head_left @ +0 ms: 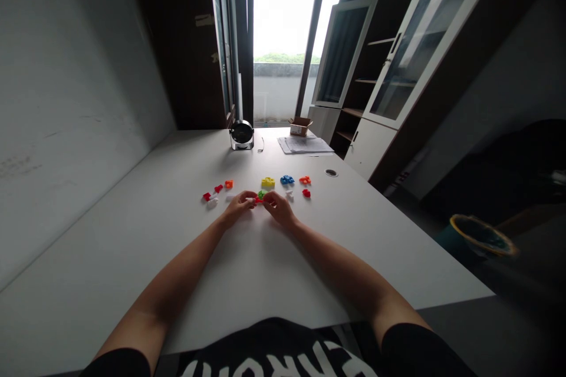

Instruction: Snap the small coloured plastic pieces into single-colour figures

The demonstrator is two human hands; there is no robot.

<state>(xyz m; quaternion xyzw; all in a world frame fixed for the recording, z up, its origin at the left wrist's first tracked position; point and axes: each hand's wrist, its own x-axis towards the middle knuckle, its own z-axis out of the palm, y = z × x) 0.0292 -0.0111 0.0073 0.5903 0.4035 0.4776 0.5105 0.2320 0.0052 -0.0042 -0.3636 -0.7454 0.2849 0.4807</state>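
Both my hands meet over the middle of the white table, fingers pinched together. My left hand (239, 206) is closed on a small red plastic piece (259, 201). My right hand (279, 208) pinches a small green plastic piece (261, 194), which sits against the red one; whether the two are joined I cannot tell. Fingertips cover part of both. Just beyond my hands lies a yellow plastic piece (267, 182). A white piece (289, 194) is close to the right of my right hand, and another pale piece is partly hidden behind my left hand.
Blue (287, 179), orange (305, 179) and red (306, 193) pieces lie to the right. Several red, white and orange (229, 184) pieces lie left. Farther back on the table (260, 283) stand a round black device (242, 132), papers (305, 145) and a small cardboard box (299, 128).
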